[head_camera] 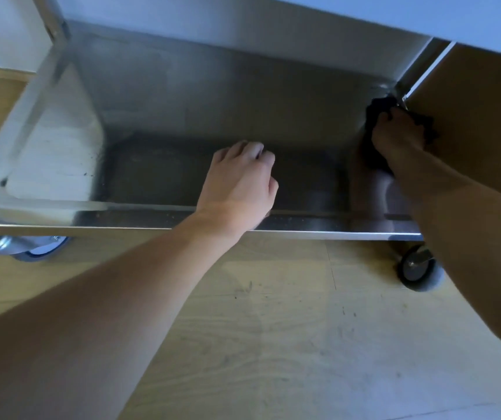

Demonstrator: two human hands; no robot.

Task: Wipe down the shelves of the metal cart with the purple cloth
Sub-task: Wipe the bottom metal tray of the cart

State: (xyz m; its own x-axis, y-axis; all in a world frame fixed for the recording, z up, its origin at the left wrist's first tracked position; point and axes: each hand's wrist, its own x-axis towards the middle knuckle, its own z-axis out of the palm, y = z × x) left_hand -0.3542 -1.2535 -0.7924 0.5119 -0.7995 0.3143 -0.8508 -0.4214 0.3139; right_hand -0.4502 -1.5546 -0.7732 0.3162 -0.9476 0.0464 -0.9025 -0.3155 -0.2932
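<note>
I look down at the bottom shelf (182, 122) of the metal cart, a shallow steel tray with a raised rim. My right hand (394, 134) presses the dark purple cloth (376, 109) into the shelf's far right corner, beside the corner post. The cloth is bunched under the fingers and partly hidden by them. My left hand (240, 180) rests over the shelf's front rim near the middle, fingers curled loosely, holding nothing.
The cart's left post (46, 71) rises at the left. Caster wheels sit under the front corners, one at the left (40, 247) and one at the right (419, 269). Wooden floor (273, 328) lies in front. A white wall is behind.
</note>
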